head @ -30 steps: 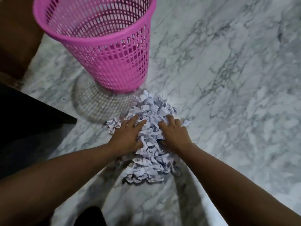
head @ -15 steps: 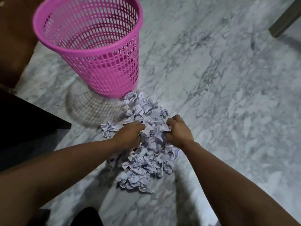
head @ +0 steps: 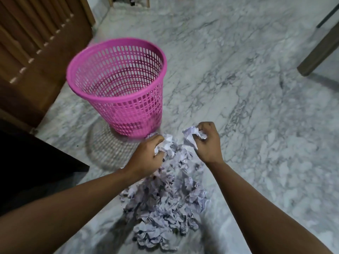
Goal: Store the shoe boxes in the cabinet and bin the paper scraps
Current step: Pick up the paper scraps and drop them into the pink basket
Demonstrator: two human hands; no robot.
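One pink mesh bin is shown upright on the marble floor. One heap of crumpled paper scraps lies just before it. Two hands are raised above the heap: the left hand and the right hand, each with fingers curled around a clutch of scraps.

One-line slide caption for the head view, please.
Both hands, left and right, grip crumpled paper scraps beside the pink basket.

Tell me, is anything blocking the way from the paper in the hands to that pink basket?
Nothing visible. Both the left hand and right hand grip paper scraps, and the pink basket stands open-topped just beyond them.
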